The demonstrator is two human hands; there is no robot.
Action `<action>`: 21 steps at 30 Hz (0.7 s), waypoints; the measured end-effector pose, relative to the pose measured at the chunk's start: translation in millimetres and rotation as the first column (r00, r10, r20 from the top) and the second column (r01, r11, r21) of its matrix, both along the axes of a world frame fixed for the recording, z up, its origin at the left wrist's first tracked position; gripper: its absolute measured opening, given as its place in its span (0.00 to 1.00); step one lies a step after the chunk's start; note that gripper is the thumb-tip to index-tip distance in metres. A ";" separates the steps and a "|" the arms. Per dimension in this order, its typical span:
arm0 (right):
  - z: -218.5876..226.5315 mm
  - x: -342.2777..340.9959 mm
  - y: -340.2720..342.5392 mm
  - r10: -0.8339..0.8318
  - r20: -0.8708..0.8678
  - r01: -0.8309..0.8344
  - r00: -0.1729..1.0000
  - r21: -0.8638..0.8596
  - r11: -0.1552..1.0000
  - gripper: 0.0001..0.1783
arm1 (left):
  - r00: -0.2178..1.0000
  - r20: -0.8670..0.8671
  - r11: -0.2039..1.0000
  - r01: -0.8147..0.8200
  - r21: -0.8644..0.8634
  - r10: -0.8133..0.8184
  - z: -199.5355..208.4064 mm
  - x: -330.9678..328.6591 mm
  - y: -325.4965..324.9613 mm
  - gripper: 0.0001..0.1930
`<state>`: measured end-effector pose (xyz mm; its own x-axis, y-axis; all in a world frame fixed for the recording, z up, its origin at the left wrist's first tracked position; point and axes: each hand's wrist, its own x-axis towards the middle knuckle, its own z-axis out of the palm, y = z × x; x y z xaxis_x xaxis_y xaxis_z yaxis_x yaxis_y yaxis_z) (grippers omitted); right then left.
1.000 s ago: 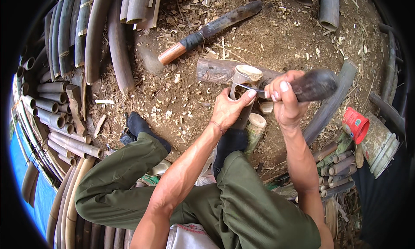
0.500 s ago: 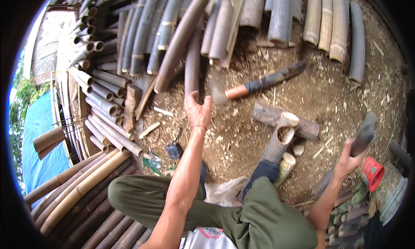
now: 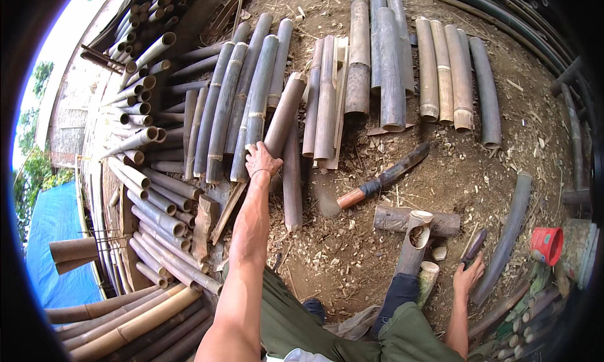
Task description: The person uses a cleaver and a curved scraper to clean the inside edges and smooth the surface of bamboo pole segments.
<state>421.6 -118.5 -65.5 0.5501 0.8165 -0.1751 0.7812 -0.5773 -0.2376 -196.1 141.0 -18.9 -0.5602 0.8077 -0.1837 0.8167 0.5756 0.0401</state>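
My left hand is stretched forward and closed over the near end of a brown bamboo length, which lies slanted on other pieces. Beneath it is another dark bamboo length. My right hand is low at the right, closed around a short dark object with a pale strip along one side; its kind is not clear. Just right of this hand a long grey bamboo length lies on the ground. A big blade with a wooden handle and dark wrapping lies ahead of me.
Rows of bamboo lengths lie along the far side. A short log and an upright bamboo piece are by my foot. A red container stands right; stacked bamboo fills the left. Chips litter the dirt.
My left hand has reached forward and left onto the brown bamboo length. My right hand has moved down and left, away from the grey length's far end. The view has shifted.
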 end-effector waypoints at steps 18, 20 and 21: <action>-17.6 -68.7 -197.0 -0.125 -0.417 0.070 0.900 -0.144 0.987 0.42 | -0.192 0.807 0.827 -0.204 0.523 -0.558 152.5 183.0 -100.6 0.32; -12.6 -75.7 -200.4 -0.123 -0.429 0.066 0.895 -0.143 0.987 0.42 | -0.223 0.778 0.809 -0.184 0.558 -0.587 157.8 186.0 -92.9 0.32; -7.8 -77.0 -201.3 -0.124 -0.430 0.070 0.894 -0.138 0.988 0.43 | -0.215 0.772 0.801 -0.160 0.577 -0.598 159.3 186.0 -89.0 0.32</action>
<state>344.6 -319.9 -73.3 0.4717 0.7223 -0.5057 0.5532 -0.6891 -0.4681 -10.1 52.1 140.4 0.1682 0.9823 0.0824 -0.3059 -0.0274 0.9517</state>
